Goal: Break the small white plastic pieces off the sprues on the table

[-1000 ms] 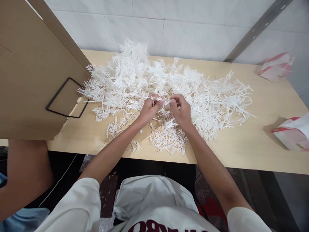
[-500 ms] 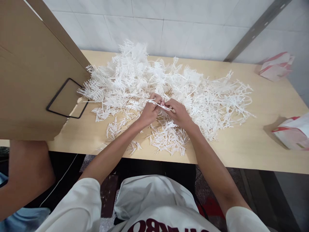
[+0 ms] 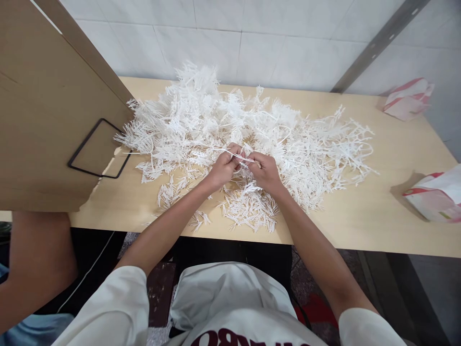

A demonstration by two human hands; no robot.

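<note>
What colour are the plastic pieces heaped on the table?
White: the plastic pieces are all plain white against the pale wood table, clearest in the head view.

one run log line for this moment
left hand: pinching white plastic strip | right hand: same strip | white plastic pile | wooden table

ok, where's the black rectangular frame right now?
Head view, left side: the black rectangular frame lies against the cardboard box at the table's left end, just left of the pile of white plastic sprues.
</note>
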